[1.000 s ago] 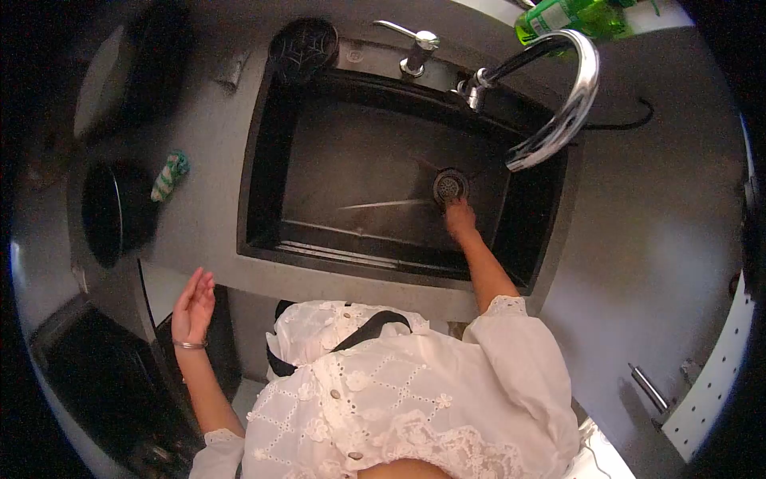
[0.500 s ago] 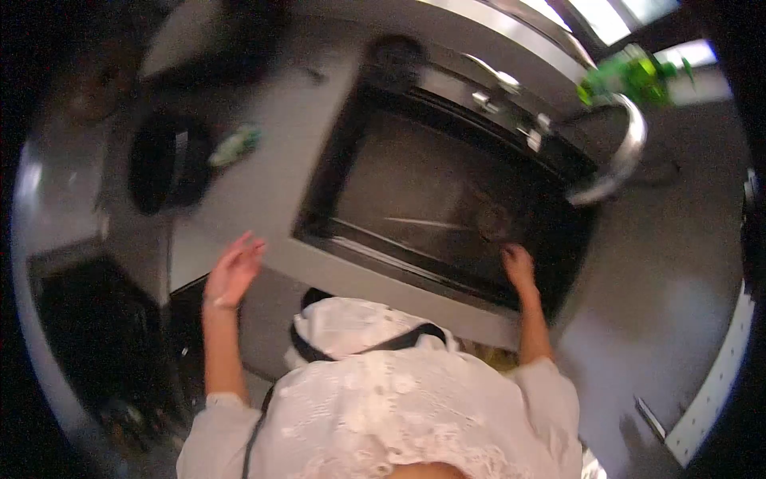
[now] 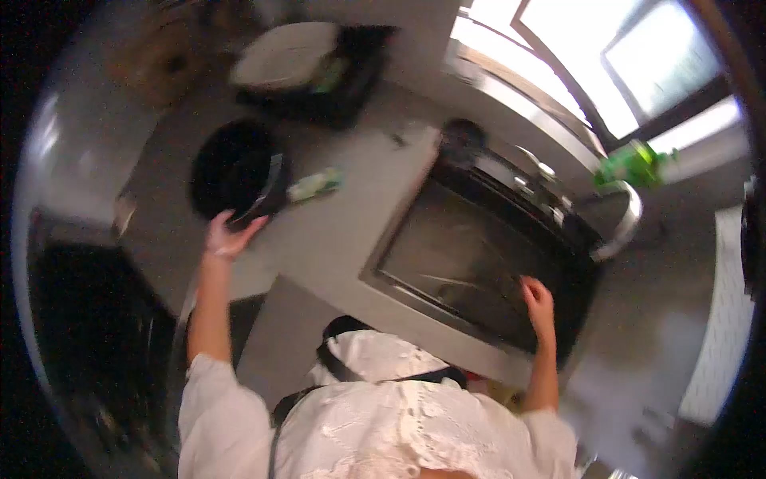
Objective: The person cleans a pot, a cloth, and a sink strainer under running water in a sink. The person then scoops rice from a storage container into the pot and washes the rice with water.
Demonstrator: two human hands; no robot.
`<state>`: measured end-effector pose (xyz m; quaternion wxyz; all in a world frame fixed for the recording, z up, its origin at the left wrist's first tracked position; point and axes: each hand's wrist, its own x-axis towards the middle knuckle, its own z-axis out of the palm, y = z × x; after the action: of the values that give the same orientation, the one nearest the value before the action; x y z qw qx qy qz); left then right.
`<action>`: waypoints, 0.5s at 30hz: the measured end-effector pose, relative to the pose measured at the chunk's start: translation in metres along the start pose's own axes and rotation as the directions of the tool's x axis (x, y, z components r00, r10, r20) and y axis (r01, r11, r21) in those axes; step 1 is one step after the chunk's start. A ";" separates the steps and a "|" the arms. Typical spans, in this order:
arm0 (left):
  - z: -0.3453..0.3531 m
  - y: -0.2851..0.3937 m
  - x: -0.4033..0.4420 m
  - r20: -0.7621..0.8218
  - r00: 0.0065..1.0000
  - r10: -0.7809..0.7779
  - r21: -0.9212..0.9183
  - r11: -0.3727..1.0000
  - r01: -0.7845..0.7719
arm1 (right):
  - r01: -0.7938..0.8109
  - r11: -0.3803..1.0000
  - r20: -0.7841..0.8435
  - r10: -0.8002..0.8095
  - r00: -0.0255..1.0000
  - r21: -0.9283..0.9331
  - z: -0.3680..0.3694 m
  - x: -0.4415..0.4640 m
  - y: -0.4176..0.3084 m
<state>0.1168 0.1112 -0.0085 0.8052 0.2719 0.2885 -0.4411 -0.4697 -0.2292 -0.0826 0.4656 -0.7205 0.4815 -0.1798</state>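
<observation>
My left hand (image 3: 231,236) is at the near rim of a round black pot (image 3: 237,169) on the counter, thumb and fingers spread apart; whether it touches the rim is unclear. Right of the pot lies a green and white cloth (image 3: 316,184). My right hand (image 3: 538,302) hovers over the near right part of the dark sink (image 3: 447,255), its fingers curled together. Blur hides whether anything small is between those fingers.
A curved chrome faucet (image 3: 630,219) rises behind the sink, near a green bottle (image 3: 634,165) by the window. A dark rack with a pale item (image 3: 287,56) stands beyond the pot. The grey counter (image 3: 343,231) runs between pot and sink.
The view has swung left, showing more counter and the window. My left hand has moved forward to the pot with its fingers spreading. My right hand has come away from the sink drain.
</observation>
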 end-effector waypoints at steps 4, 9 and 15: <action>0.011 0.013 -0.006 -0.245 0.962 -0.124 -0.188 0.979 0.079 | 0.047 0.997 -0.233 -0.060 0.971 -0.058 -0.015 0.063 -0.013; -0.003 -0.008 -0.046 -0.038 0.968 0.248 0.464 0.862 -0.203 | 0.046 0.983 -0.272 -0.094 0.958 -0.179 -0.030 0.148 -0.021; 0.012 -0.061 -0.099 0.047 0.984 0.171 0.564 0.809 -0.168 | -0.057 0.940 -0.003 0.060 0.998 -0.336 -0.050 0.149 -0.035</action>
<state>0.0224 0.1288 0.0580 0.7236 0.5241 0.1221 -0.4322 -0.4168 -0.3788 -0.0563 0.3429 -0.7753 0.5245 -0.0785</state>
